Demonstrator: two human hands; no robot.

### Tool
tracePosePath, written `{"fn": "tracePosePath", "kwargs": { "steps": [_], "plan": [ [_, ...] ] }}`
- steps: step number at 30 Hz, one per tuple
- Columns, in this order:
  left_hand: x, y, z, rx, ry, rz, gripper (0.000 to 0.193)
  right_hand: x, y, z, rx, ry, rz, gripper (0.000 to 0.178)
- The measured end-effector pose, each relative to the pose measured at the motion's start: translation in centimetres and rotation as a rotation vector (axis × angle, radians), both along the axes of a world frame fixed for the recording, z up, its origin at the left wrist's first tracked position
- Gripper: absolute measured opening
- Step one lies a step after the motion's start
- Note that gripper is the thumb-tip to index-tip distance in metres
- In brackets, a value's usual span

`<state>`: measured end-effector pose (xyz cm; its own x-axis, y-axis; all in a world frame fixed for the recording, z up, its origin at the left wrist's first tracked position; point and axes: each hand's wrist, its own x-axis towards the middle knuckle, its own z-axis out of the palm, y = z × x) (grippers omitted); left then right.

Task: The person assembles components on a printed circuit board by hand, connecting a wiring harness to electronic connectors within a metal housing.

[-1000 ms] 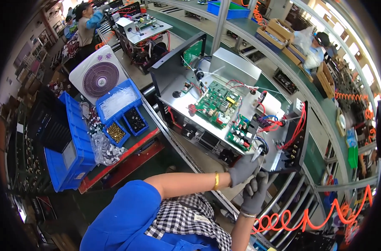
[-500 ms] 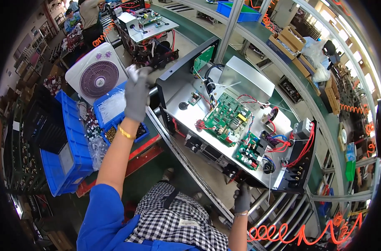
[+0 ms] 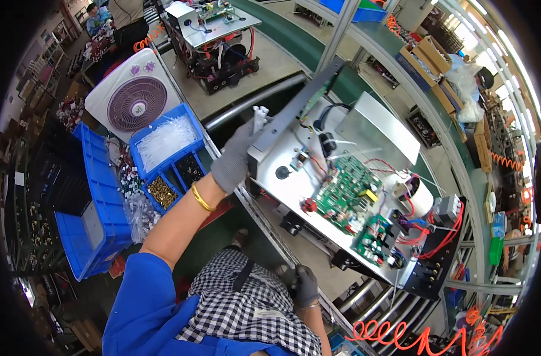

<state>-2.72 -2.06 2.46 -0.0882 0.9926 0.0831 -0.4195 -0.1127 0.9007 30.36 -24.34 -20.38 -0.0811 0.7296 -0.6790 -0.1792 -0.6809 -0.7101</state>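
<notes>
My left hand (image 3: pixel 233 159), in a grey glove, is closed around a small bunch of white plastic pieces that look like cable ties (image 3: pixel 260 114). It is against the end panel (image 3: pixel 294 108) of an open metal chassis. On this chassis lie a large green circuit board (image 3: pixel 346 193), a smaller green board (image 3: pixel 374 240), red and blue wires and a silver sheet-metal cover (image 3: pixel 382 127). Low in the view, my right hand (image 3: pixel 307 286), also gloved, is curled beside the conveyor's near rail; whatever its fingers hold is hidden.
A blue divided bin (image 3: pixel 166 142) holds white strips, brass fasteners (image 3: pixel 162 193) and dark small parts. A white fan (image 3: pixel 134 98) stands behind it. Left of it is a larger blue crate (image 3: pixel 107 207). A second chassis (image 3: pixel 217 35) sits farther back. Orange coiled hoses (image 3: pixel 401 338) hang lower right.
My left hand has moved right from above the blue bin to the chassis's end panel. My right hand has shifted left and away from the chassis. The chassis appears lower and farther right in view.
</notes>
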Motion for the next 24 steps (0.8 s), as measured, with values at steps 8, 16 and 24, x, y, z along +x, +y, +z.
{"fn": "tracePosePath", "kwargs": {
  "steps": [8, 16, 24],
  "plan": [
    [9.5, -3.7, -4.5, -0.094, 0.797, 0.120, 0.049, -1.8, 0.8, -0.5, 0.067, 0.007, 0.208, 0.030],
    [21.5, -10.6, -5.7, -0.020, 0.464, -0.046, 0.050, 1.4, -0.1, -2.1, 0.686, -0.435, 0.763, 0.021],
    [25.4, -14.9, -4.6, -0.152, 0.178, -0.447, 0.049, 1.3, -1.3, -3.0, 0.392, -0.266, 0.744, 0.021]
  ]
}}
